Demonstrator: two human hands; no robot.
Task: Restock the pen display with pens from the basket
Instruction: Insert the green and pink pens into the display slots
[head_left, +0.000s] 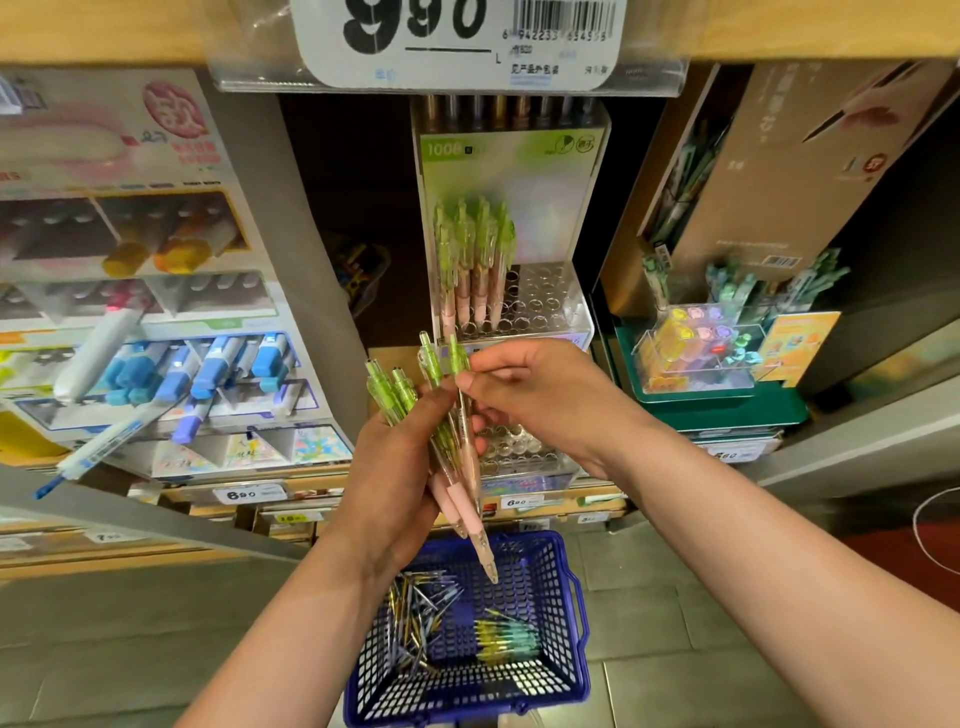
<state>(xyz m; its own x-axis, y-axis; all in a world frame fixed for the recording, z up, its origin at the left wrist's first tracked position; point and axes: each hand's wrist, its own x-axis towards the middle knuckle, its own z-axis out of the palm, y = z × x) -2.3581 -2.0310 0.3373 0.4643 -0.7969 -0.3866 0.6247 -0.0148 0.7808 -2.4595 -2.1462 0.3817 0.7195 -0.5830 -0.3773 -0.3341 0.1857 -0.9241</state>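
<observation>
This is a shop aisle with a grey tile floor (130, 639) and wooden shelves (104, 31) full of pens and markers. A big white price tag (457, 41) hangs from the shelf edge at the top.

The left hand (400, 467) is closed around a bunch of pens (447, 441) with green tops and pink grips, tips pointing down. The right hand (535, 395) pinches the top of one pen in that bunch with its fingertips.

Just behind the hands stands the clear pen display (540, 301), with many round holes. A few of the same green and pink pens stand upright in the holes on its left side (the other holes in sight have nothing in them).

Down on the floor, right under the hands, sits a blue basket (566, 613). More pens lie in it: a loose dark and gold pile (415, 618) on the left and a neat yellow and green bundle (506, 636) on the right.

To the left is a rack of blue markers (208, 364).
</observation>
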